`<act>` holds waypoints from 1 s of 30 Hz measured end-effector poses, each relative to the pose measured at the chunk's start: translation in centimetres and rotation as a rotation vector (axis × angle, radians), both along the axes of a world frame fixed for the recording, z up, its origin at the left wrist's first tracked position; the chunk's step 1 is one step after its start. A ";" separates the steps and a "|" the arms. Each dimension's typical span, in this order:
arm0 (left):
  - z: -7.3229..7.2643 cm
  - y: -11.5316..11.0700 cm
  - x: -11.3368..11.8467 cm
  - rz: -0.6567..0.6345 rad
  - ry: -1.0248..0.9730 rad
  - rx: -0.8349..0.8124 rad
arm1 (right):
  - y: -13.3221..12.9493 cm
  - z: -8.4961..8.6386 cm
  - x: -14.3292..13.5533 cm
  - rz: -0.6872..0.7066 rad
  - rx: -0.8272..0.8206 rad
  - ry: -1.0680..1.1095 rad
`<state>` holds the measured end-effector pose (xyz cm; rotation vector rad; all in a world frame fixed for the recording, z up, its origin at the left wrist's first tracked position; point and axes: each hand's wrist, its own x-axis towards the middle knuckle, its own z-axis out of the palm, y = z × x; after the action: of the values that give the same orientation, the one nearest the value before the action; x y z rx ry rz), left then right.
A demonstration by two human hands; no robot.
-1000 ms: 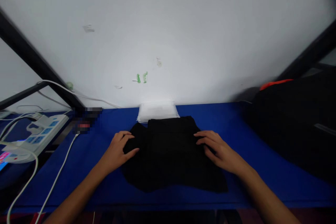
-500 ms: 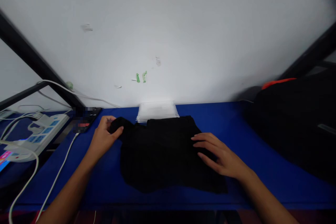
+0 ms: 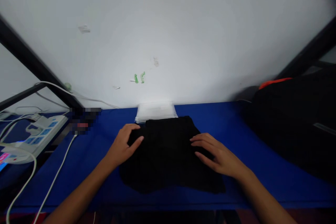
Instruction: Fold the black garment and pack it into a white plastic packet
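The black cloth lies on the blue worktop, midway along it, its lower hem just in from the front edge. The step in hand looks like handling and settling this cloth: the left hand is at its upper left side, thumb and forefinger parted over the dark fabric, and whether a fold is caught between them I can't tell. The right hand rests loosely on the cloth's right side, fingers spread and not gripping. The two hands are well apart, with the cloth's middle between them. The next move, whichever it is, calls for a light touch on the left and steady fingers on the right, so the layers don't slide. The cloth's narrower, straight end points to the back edge, while the wider hem faces the front; its long axis seems to run left to right, roughly along the front edge, though black on black in this dim light hides the folds. Just behind it, by the back edge and the wall, sits a stack of clear packets. Farther out, a big dark bundle covers the right end, and a power strip lies beyond the left edge.
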<state>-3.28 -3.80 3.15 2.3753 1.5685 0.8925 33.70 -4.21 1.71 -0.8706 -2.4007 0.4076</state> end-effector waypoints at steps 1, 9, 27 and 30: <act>-0.4 -0.2 -0.5 0.081 -0.004 0.037 | 0.0 0.0 0.0 -0.006 -0.003 0.003; -3.2 -0.7 -1.2 0.227 0.169 -0.063 | 0.1 -0.1 0.3 -0.045 0.002 0.025; 0.9 0.5 7.0 -0.380 0.463 -0.057 | 0.0 0.1 0.2 -0.045 -0.041 0.015; 1.1 0.6 7.2 -0.351 0.492 -0.013 | 0.0 0.3 -0.2 -0.017 -0.043 0.017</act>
<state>3.95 -3.15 4.28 2.8817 1.2031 0.2359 33.46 -4.19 2.02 -0.9021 -2.3758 0.4598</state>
